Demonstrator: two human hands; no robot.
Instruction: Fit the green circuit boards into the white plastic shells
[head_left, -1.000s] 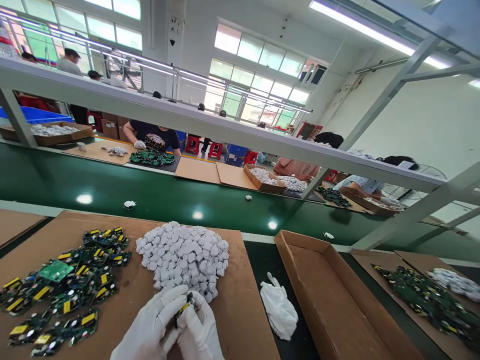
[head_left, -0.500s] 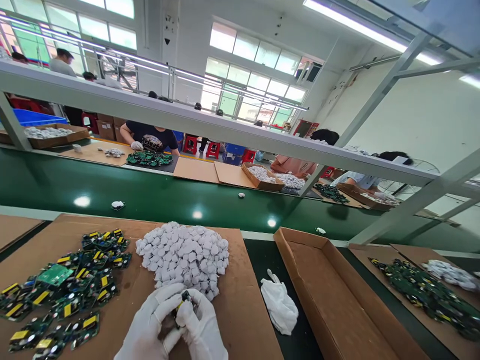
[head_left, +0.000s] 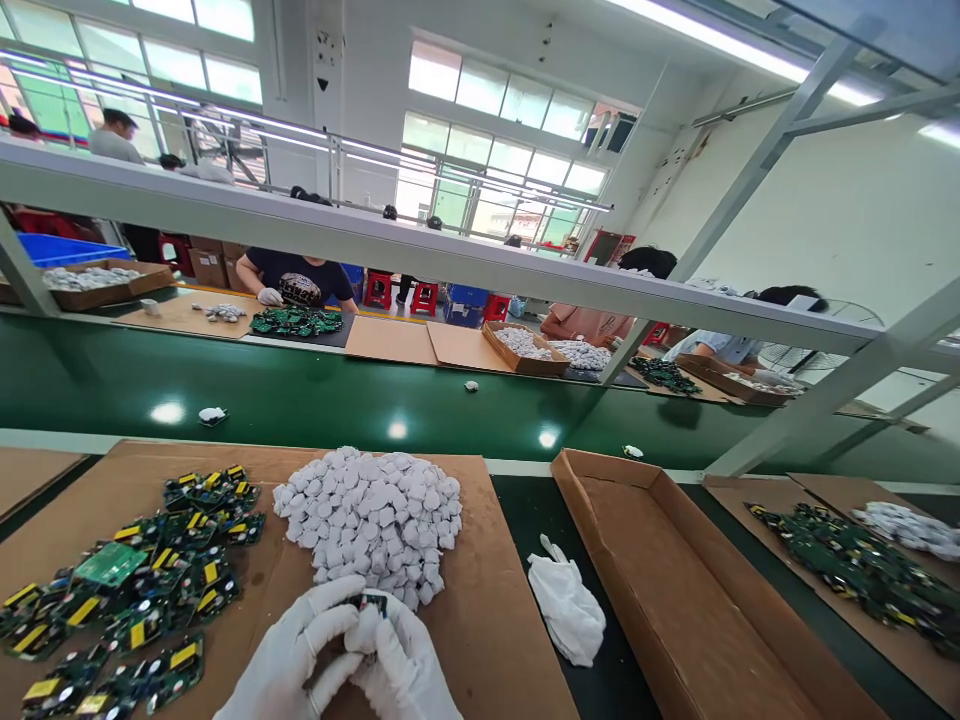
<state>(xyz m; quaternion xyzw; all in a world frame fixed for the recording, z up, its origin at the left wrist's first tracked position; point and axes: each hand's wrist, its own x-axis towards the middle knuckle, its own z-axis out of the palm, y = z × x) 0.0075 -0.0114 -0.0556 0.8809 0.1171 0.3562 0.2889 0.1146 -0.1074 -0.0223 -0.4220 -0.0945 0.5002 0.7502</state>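
Note:
My left hand [head_left: 300,645] and my right hand [head_left: 409,660], both in white gloves, meet at the bottom centre. Their fingers are closed around a small circuit board [head_left: 373,601], mostly hidden, with only its dark edge showing. A white rounded piece [head_left: 363,632] seems to sit against it between the fingertips; the gloves make it hard to separate. Just beyond the hands lies a heap of small white pieces [head_left: 371,510]. To the left, green circuit boards [head_left: 150,575] with yellow-wrapped parts are spread on the cardboard sheet [head_left: 499,620].
A crumpled white glove or cloth [head_left: 566,605] lies right of the cardboard, beside a long cardboard tray [head_left: 720,620]. Behind runs a green conveyor belt [head_left: 360,395] carrying small white-topped items. A metal shelf rail [head_left: 420,245] crosses above. Co-workers sit across the belt.
The circuit board has been turned between my fingers, its edge now lying level under the fingertips. Small items on the belt have shifted left. The view has tilted slightly.

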